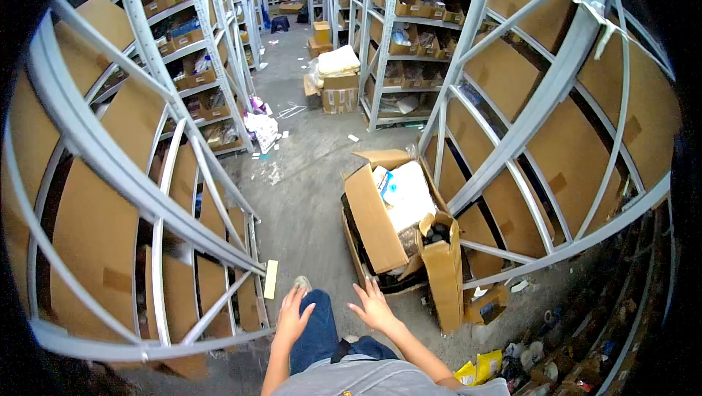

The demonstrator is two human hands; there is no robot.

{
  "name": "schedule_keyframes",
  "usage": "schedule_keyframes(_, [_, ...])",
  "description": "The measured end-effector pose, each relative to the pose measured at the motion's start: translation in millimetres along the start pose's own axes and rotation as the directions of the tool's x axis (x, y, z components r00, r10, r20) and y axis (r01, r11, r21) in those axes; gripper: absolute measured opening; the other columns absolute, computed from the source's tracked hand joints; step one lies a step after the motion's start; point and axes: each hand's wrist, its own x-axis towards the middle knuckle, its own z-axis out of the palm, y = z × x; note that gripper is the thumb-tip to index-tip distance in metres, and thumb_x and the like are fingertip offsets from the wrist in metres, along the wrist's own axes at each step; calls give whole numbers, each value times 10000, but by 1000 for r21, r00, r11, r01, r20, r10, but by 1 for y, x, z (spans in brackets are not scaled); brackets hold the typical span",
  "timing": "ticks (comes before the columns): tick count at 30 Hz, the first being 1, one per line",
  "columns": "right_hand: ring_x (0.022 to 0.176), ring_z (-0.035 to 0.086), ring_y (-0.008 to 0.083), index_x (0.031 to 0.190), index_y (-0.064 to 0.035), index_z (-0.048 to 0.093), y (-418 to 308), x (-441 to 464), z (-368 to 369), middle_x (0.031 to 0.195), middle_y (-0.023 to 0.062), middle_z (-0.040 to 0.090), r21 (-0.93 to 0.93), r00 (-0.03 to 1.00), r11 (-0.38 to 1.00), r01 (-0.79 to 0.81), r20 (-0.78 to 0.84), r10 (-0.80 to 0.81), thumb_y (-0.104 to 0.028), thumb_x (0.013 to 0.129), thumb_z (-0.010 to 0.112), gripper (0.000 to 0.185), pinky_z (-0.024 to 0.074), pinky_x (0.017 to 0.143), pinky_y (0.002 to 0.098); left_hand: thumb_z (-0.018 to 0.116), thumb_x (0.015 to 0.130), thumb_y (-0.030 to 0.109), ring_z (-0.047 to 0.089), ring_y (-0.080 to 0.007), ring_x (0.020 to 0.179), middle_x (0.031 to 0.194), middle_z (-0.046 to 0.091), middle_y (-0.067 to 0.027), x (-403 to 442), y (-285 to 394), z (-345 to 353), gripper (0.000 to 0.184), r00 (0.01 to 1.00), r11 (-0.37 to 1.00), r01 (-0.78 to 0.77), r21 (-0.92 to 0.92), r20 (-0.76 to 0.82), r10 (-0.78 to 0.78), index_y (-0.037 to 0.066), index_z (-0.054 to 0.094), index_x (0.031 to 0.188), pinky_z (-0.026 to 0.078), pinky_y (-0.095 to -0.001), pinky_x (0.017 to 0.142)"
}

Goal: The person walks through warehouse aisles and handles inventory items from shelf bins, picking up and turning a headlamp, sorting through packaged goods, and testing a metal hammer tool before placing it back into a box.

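Note:
My left hand (292,317) hangs in front of my body, above my leg in blue trousers, with fingers spread and nothing in it. To its right, my right hand (375,308) is also held out empty, fingers apart. It is nearest to a large open cardboard box (373,213) on the floor. White packages (409,193) fill the top of that box. Against its near right side stands a tall narrow carton (442,279) with dark things in its open top. I cannot tell whether my fingertips touch the big box.
Metal shelving (164,228) lines the aisle's left, with another metal rack (512,147) on the right. A pale yellow strip (271,279) lies by the left rack. Farther off stand a stacked carton (340,95) and white bags (262,129). Yellow packets (487,365) lie at lower right.

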Motion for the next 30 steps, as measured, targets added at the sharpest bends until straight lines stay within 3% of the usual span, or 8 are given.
schedule_keyframes(7, [1215,176,429,1236,-53,350,-30,151,-27,1291,304,196,-62,984,991,-115,-144,105,-359,807,498,547,208,988,449,557,775,237,358,-318,1141,1244,383,-153,171,-26,-62,469,971,973,-218,72,120,208,51,419,1183,284,-369,955])
schedule_keyframes(11, [1214,179,428,1236,-51,347,-45,244,-50,1299,296,183,33,983,999,-30,-179,35,-339,805,507,543,211,988,446,551,780,218,381,-319,1117,1220,408,-149,254,-44,-107,445,962,958,-270,98,61,265,53,427,1174,306,-372,938])
schedule_keyframes(14, [1224,180,399,1239,-62,348,-44,295,-64,1312,257,198,-22,956,995,-102,-279,92,-368,793,509,564,228,965,490,560,774,203,405,-320,1100,1201,427,-154,302,-59,-126,436,965,959,-262,104,46,259,49,436,1162,322,-374,926])
schedule_keyframes(19, [1220,186,407,1235,-57,351,-21,356,-73,1306,278,190,54,951,982,-180,-247,188,-345,790,515,555,226,970,483,567,764,208,433,-339,1056,1172,448,-167,358,-85,-121,428,969,967,-248,61,32,246,37,451,1140,351,-379,894])
schedule_keyframes(23, [1211,201,413,1228,-52,359,7,419,-77,1298,285,204,68,941,958,-277,-185,285,-345,790,512,549,227,973,475,559,775,202,408,-317,1103,1180,448,-162,417,-102,-117,416,980,986,-161,42,123,155,44,453,1144,323,-369,924])
schedule_keyframes(25, [1213,201,409,1230,-48,355,27,463,-82,1305,283,187,39,955,978,-207,-209,211,-347,793,506,550,227,970,487,553,779,202,415,-320,1095,1160,463,-167,452,-96,-120,390,988,991,-118,56,111,111,36,471,1122,332,-371,915])
schedule_keyframes(29, [1195,210,444,1227,-47,355,30,569,-132,1268,338,197,-100,983,978,-183,-28,181,-360,799,502,550,259,963,456,550,777,188,444,-323,1061,1130,482,-177,537,-84,-129,367,999,992,-51,116,12,50,15,488,1095,351,-370,894])
schedule_keyframes(30, [1197,217,433,1230,-44,347,34,596,-137,1273,323,207,2,991,995,-96,-96,95,-354,805,498,547,261,960,460,550,776,179,457,-322,1044,1116,492,-178,551,-82,-132,358,1000,993,4,116,5,-4,9,494,1085,358,-368,885])
